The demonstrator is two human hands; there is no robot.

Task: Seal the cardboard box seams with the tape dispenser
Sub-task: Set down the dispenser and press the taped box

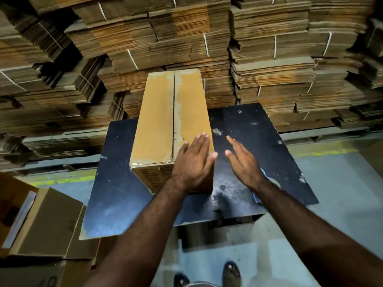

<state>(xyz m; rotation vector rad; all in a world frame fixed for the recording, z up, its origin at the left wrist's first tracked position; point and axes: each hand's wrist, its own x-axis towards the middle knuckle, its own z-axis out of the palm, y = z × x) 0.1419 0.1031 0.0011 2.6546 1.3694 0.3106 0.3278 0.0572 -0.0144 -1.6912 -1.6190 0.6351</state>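
Flat and spread, the left hand (193,160) presses on the near right corner of the box (170,129), which stands on the dark table (116,183). Beside it the right hand (242,160) hangs open and holds nothing. Stiff but probably light, the box may slide, so hold its two long sides.

A dark, scuffed tabletop (116,183) is backed by strapped stacks of flattened cartons (269,59), brown boxes (47,222) are set at its left, and a yellow line (323,152) is painted on the grey floor (342,204).
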